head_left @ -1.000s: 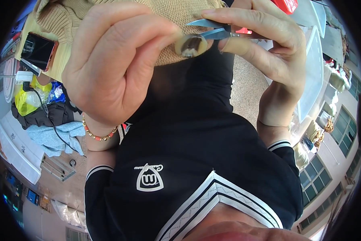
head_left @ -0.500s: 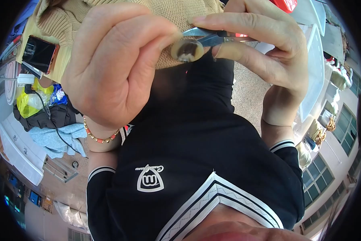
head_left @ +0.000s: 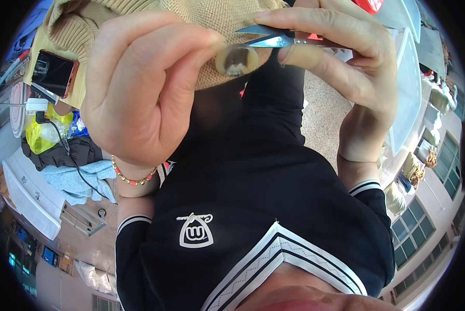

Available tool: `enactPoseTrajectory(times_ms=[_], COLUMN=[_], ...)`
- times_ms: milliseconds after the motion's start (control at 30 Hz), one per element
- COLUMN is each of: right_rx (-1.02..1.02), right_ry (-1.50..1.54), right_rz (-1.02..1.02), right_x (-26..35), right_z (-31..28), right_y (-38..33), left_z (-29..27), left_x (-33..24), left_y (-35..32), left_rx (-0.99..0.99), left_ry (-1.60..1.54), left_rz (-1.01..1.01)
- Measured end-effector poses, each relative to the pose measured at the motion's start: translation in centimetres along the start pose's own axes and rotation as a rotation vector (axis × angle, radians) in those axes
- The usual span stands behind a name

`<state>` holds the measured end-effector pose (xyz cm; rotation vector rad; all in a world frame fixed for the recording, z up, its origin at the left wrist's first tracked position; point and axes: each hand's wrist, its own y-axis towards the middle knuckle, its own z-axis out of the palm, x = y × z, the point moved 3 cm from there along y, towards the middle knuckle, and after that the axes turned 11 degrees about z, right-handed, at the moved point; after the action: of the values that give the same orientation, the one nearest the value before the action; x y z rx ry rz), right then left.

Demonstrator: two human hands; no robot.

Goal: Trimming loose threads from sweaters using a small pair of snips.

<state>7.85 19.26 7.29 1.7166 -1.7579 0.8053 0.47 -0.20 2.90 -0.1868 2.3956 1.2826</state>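
My left hand (head_left: pixel 139 83) is closed in a pinch. At its thumb and index fingertips sits a shiny round button (head_left: pixel 237 60), tan at the edge and dark brown in the middle. Between the thumb and fingers of my right hand (head_left: pixel 341 62) is a pair of thread snips (head_left: pixel 274 40). Their two pointed blades stand apart and face left, just above the button. Any thread between blades and button is too fine to make out. Beneath both hands, a tan knit garment (head_left: pixel 227 26) lies over my lap and the table edge.
On the wooden table at left lies a phone (head_left: pixel 54 72). Below it are a white charger (head_left: pixel 35 106) with a black cable, a yellow plastic bag (head_left: pixel 38 136) and a light blue cloth (head_left: pixel 80 181). Clear plastic bins (head_left: pixel 406 93) stand at right, with a red object (head_left: pixel 368 5) near them.
The snips' blades have shifted up and left and now show more of their length, spread apart. My left hand and the button have moved slightly left and up.
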Motion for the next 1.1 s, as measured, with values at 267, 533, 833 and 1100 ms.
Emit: enactPoseTrajectory(times_ms=[267, 533, 833, 1100], right_rx=[0.143, 0.090, 0.083, 0.027], right_ry=[0.161, -0.057, -0.082, 0.020], right_rz=[0.159, -0.075, 0.159, 0.168], right_x=[0.1, 0.7, 1.5, 0.7], right_z=[-0.1, 0.0, -0.6, -0.5], right_y=[0.6, 0.7, 0.4, 0.3], left_z=[0.1, -0.1, -0.1, -0.2], left_x=[0.0, 0.1, -0.3, -0.4], left_y=[-0.1, 0.3, -0.5, -0.5], left_rx=[-0.011, 0.031, 0.027, 0.033], left_ry=[0.009, 0.030, 0.017, 0.060], left_rz=[-0.017, -0.036, -0.022, 0.016])
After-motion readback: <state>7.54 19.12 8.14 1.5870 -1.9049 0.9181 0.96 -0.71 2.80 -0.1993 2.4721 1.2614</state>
